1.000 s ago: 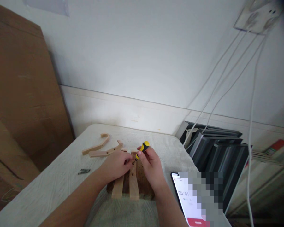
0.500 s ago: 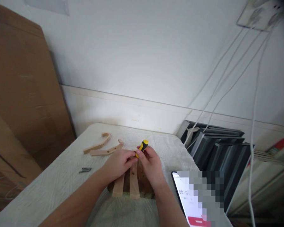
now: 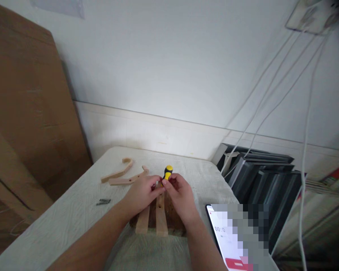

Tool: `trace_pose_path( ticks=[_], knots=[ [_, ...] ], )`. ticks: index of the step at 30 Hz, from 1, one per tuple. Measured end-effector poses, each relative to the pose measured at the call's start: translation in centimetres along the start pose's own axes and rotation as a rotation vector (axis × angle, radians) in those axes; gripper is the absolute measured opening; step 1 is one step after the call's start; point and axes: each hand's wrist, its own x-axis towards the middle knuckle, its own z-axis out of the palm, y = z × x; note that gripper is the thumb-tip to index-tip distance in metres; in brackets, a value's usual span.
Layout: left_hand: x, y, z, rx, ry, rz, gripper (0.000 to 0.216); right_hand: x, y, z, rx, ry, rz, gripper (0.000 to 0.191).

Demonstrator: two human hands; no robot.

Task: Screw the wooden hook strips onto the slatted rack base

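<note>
My right hand (image 3: 183, 195) is closed around a short screwdriver (image 3: 168, 173) with a yellow and black handle, which stands nearly upright. Beside it, my left hand (image 3: 139, 194) has its fingertips pinched together near the far end of a light wooden piece (image 3: 161, 220); what they grip is hidden. This piece lies on a dark brown board (image 3: 175, 224), next to a second wooden strip (image 3: 142, 222) partly under my left hand. The screwdriver's tip is out of sight behind my fingers. Two loose wooden hooks (image 3: 117, 174) lie beyond my left hand, and several screws (image 3: 103, 202) rest left of it.
A pale cloth (image 3: 73, 218) covers the table. At the right edge lies a phone (image 3: 219, 235) with a lit screen, partly blurred out. Dark frame-like panels (image 3: 271, 184) lean beyond that edge, white cables (image 3: 304, 150) hang nearby, and cardboard (image 3: 31, 94) stands at left.
The screwdriver's handle has tipped from a rightward lean to nearly upright, shifting slightly left. My right fingers have changed their hold on it. My left hand stays almost where it was.
</note>
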Motion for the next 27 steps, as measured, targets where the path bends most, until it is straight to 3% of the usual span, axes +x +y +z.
trace_pose_path(
  ticks=[6, 13, 19, 27],
  knots=[
    [0.0, -0.1, 0.2, -0.050, -0.067, 0.096, 0.025, -0.1, 0.0, -0.2, -0.007, -0.007, -0.072, 0.025],
    [0.0, -0.3, 0.5, -0.031, 0.012, 0.019, 0.015, -0.1, 0.1, -0.1, -0.082, 0.053, -0.036, 0.021],
    [0.0, -0.3, 0.1, -0.067, -0.075, 0.091, 0.023, -0.3, 0.1, -0.4, -0.036, 0.036, -0.114, 0.021],
    [-0.1, -0.1, 0.2, -0.034, 0.041, -0.020, 0.016, 0.1, 1.0, 0.3, 0.050, 0.026, -0.046, 0.024]
  ],
)
